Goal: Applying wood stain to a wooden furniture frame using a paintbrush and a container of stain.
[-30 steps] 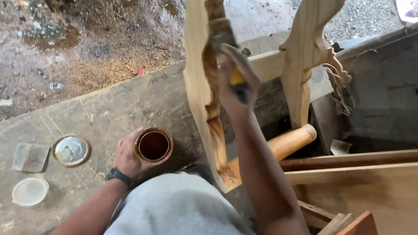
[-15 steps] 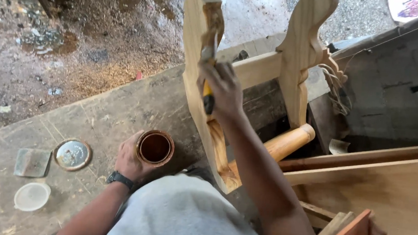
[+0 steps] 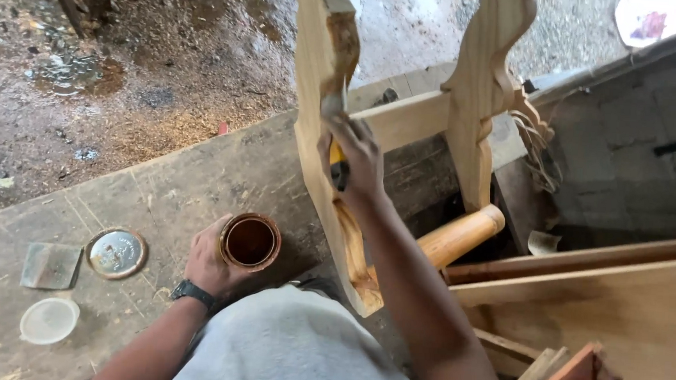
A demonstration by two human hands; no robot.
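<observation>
Brown stain could drip or spill: the right hand (image 3: 356, 156) grips a brush (image 3: 335, 127) against the upright wooden frame (image 3: 315, 173), while the left hand (image 3: 208, 264) clasps the open tin (image 3: 250, 242) on the counter (image 3: 158, 195).

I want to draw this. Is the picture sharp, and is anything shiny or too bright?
Head view: mostly sharp, in soft daylight; the right hand and brush look slightly smeared; the round metal lid glints; the wet ground gleams; the top right corner looks washed out.
</observation>
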